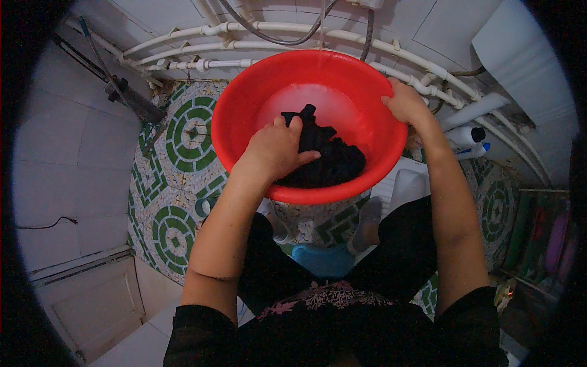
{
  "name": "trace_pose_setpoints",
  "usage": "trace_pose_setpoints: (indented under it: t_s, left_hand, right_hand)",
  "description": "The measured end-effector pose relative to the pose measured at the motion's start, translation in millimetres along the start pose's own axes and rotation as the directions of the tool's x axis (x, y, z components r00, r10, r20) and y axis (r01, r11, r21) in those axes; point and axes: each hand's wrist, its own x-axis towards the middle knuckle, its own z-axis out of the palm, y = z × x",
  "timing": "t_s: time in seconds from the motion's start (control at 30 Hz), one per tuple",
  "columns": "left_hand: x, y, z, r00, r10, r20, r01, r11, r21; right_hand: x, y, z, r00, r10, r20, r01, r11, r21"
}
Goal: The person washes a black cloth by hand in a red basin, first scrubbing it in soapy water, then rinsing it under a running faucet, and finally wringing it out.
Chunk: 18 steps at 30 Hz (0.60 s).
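Observation:
A wide red plastic basin (235, 131) is in front of me, tilted slightly, with shallow, whitish water (312, 101) in its far part. A wet, bunched-up black cloth (336, 162) lies against the near side; its exact kind of garment cannot be made out. My left hand (275, 150) reaches over the near left rim and grips the cloth's left end, fingers bent into it and thumb sticking out to the right. At the right rim, my right hand (408, 104) is closed round the basin's edge. A thin stream of water (322, 30) falls into the basin from above.
White pipes (269, 27) and a grey flexible hose (293, 41) run along the tiled wall. Bottles (468, 136) stand at the right, near a squat toilet (397, 183). A blue stool (321, 260) shows between my legs. Green-patterned tiles (174, 235) cover the floor.

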Motion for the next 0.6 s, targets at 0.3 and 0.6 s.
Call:
trace_pose_setpoints:
  t_s: [0.3, 0.6]
  left_hand:
    - [-0.2, 0.4, 0.7, 1.0, -0.012, -0.007, 0.012, 1.0, 0.007]
    - [0.8, -0.2, -1.4, 0.999, 0.007, 0.039, -0.007, 1.0, 0.015]
  right_hand:
    - [-0.5, 0.8, -0.8, 1.0, -0.028, 0.005, 0.028, 0.999, 0.017]
    - [-0.2, 2.4, 1.7, 1.0, -0.025, -0.015, 0.026, 0.999, 0.032]
